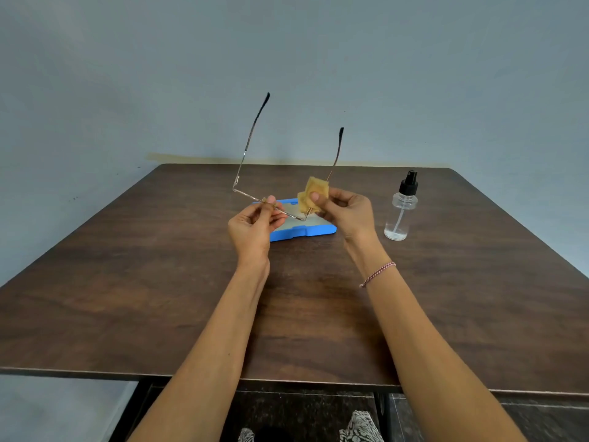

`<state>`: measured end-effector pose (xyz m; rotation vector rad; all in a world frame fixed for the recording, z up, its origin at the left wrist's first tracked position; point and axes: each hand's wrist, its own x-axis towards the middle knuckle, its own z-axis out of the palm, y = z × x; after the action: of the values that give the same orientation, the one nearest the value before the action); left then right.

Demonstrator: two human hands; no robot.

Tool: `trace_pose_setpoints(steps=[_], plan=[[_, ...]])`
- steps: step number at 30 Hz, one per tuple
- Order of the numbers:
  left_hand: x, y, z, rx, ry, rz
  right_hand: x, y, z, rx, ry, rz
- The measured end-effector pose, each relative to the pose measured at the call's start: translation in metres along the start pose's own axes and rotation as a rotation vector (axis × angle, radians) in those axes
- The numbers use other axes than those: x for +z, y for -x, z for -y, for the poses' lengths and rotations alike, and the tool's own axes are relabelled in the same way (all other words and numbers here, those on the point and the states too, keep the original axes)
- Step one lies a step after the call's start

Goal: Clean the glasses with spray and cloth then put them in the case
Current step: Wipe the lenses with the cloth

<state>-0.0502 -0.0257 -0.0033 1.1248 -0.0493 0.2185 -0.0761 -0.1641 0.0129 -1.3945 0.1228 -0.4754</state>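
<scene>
Lenses of the glasses (250, 196) are hard to make out; the cloth (314, 193) is covering the right end. Case (304, 230) is lying half hidden behind the hands. Dark wood desk (153, 282), grey-blue wall (287, 74). Left hand (251, 229) is pinching the glasses mid-frame and right hand (345, 215) is pinching the cloth onto them, above the case. Frame is running left-right, temples pointing up and away.

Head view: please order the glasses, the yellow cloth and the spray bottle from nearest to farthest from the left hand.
1. The glasses: pinched by the left hand.
2. The yellow cloth: to its right, in the right hand.
3. The spray bottle: farthest right, standing on the table.
</scene>
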Motion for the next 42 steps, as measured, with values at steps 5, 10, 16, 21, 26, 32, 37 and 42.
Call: trace_pose_setpoints(steps=[5, 10, 16, 21, 26, 32, 37, 42], plan=[[0.000, 0.002, 0.001, 0.016, -0.006, -0.005, -0.002, -0.001, 0.001, 0.025, -0.013, 0.024], [-0.002, -0.001, -0.001, -0.026, 0.021, -0.061, 0.003, 0.010, 0.004, 0.110, 0.098, 0.231], [0.002, 0.003, -0.002, -0.036, 0.047, -0.062, 0.002, 0.009, 0.007, -0.012, 0.069, 0.142], [0.000, 0.002, -0.002, -0.056, 0.070, -0.094, 0.006, 0.012, 0.004, -0.159, 0.286, 0.242], [0.000, 0.003, -0.002, -0.061, 0.050, -0.078, 0.003, 0.011, 0.006, -0.203, 0.377, 0.261], [0.000, 0.002, -0.002, -0.056, 0.044, -0.062, 0.001, 0.010, 0.010, -0.200, 0.217, 0.160], [0.002, 0.005, -0.004, -0.043, 0.043, -0.048, -0.004, 0.008, 0.015, -0.183, 0.077, 0.119], [0.000, 0.003, -0.004, -0.034, 0.040, -0.074, 0.002, 0.010, 0.005, -0.196, 0.411, 0.265]])
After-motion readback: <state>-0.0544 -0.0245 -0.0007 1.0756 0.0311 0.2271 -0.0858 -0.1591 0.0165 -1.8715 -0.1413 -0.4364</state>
